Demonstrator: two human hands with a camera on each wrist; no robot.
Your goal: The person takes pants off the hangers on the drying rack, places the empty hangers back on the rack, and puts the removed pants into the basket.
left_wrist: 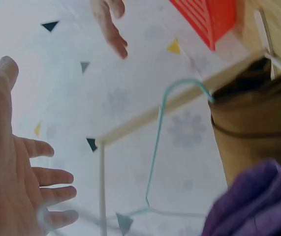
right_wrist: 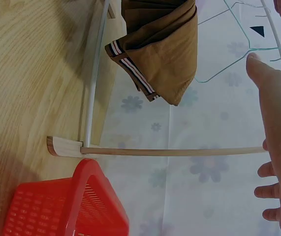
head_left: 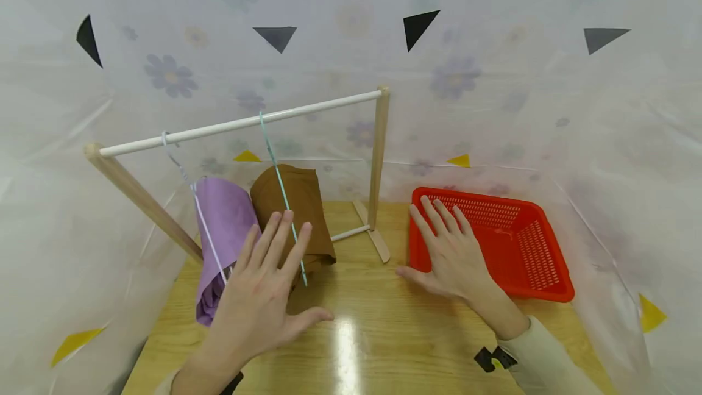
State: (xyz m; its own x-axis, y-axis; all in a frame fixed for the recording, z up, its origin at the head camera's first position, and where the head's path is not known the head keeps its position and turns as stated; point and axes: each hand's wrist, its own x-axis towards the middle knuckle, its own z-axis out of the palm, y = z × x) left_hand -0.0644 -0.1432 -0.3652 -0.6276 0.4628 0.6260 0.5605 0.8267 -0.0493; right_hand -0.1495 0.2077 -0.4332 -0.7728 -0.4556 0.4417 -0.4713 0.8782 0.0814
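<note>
Fingers spread, my left hand hovers in front of the garments and holds nothing. Past its fingers hangs a brown garment with a striped edge, folded over a teal hanger. To its left a purple garment drapes over a pale hanger. Both hangers hook on the white bar of a wooden rack. My right hand, also spread and holding nothing, is over the left side of a red plastic basket; whether it touches the rim I cannot tell.
The rack's right post stands on a wooden foot left of the basket. A wooden table lies beneath everything. Pale flowered sheeting with black and yellow triangles encloses the back and sides.
</note>
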